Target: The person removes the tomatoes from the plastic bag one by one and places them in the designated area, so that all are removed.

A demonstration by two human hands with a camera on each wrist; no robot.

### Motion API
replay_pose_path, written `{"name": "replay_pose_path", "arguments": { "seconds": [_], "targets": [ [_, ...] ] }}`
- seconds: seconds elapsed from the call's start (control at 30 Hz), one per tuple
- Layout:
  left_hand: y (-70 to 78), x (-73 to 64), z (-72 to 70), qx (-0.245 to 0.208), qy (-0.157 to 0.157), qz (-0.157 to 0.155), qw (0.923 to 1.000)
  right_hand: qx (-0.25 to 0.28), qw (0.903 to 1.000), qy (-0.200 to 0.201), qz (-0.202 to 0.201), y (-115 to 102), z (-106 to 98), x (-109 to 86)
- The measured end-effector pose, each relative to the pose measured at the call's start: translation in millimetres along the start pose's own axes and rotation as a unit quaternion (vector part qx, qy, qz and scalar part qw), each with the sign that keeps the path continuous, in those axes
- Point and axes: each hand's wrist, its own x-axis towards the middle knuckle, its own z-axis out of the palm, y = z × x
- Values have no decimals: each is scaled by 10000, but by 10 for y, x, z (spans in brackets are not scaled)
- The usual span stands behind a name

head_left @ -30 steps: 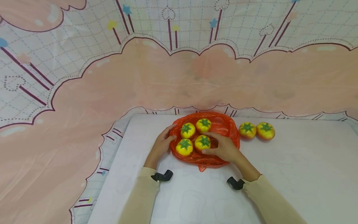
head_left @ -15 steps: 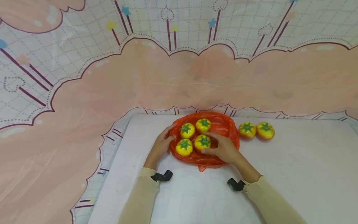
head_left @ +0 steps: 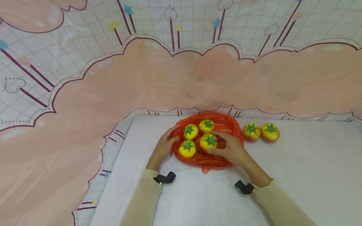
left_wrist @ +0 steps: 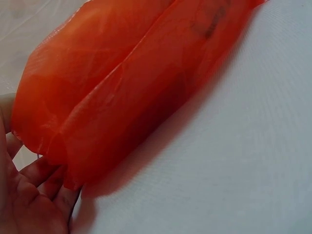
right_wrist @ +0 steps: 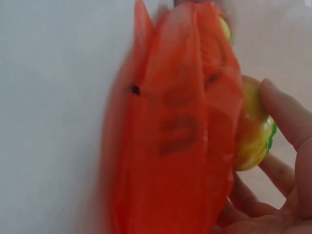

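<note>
A red plastic bag (head_left: pixel 226 124) lies spread open on the white table. Inside its rim are several yellow tomatoes with green star-shaped tops, among them one at the near left (head_left: pixel 187 148). My right hand (head_left: pixel 233 150) grips another tomato (head_left: pixel 208 142) between thumb and fingers. In the right wrist view that tomato (right_wrist: pixel 253 124) shows beside the bag's rim, with the thumb (right_wrist: pixel 287 109) against it. My left hand (head_left: pixel 164 143) holds the left side of the bag, thumb over the rim. In the left wrist view its fingers (left_wrist: pixel 39 178) lie partly behind the red plastic (left_wrist: pixel 122 107).
Two more tomatoes (head_left: pixel 251 131) sit side by side on the table (head_left: pixel 299 175), right of the bag. A patterned cloth (head_left: pixel 158 81) hangs behind the table and along its left side. Each wrist carries a black strap piece (head_left: pixel 244 187).
My right hand, with the tomato in it, has shifted slightly right and up, away from the other tomatoes in the bag. My left hand stays at the bag's left rim.
</note>
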Motion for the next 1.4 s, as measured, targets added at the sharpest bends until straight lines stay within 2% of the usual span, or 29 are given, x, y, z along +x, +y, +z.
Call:
{"name": "replay_pose_path", "arguments": {
  "seconds": [0.33,0.77,0.87,1.4],
  "targets": [
    [-21,38,0,-69,-122,200,9997,-152,9994,192,-230,20,-108,-74],
    [-27,18,4,-53,-64,171,9998,-277,9990,305,-148,58,-247,-173],
    [-29,27,2,-42,-54,84,9999,-230,9991,334,-108,59,-280,-189],
    [-26,21,-13,-41,-1,20,10000,65,9989,441,-155,110,-342,-241]
  ]
}}
